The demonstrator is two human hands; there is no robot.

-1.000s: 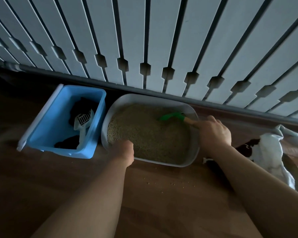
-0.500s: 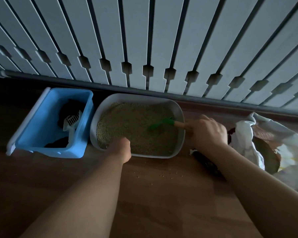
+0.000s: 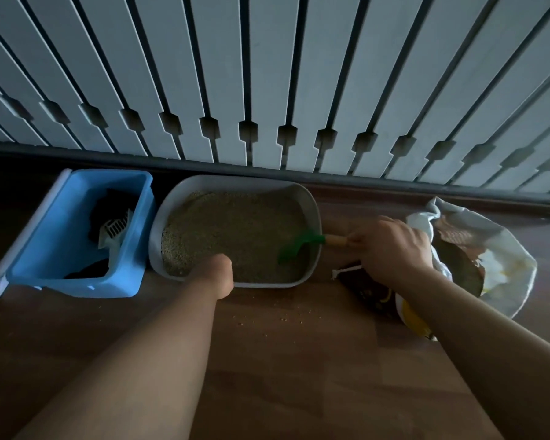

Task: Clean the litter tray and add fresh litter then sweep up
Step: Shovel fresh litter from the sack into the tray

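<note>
Right hand (image 3: 391,246), fingers clamped on the green scoop (image 3: 294,247) handle, is dragging the blade back twd itself thru the litter tray (image 3: 313,217), levelling fresh litter; left hand (image 3: 218,274) is steadying the near rim, fingers hidden, can't tell

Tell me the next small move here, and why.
Probably drag the green scoop leftward through the litter. The right hand grips its wooden handle, the blade sits in the litter at the right end of the litter tray, and the left hand is at the near rim, seemingly steadying it.
</note>
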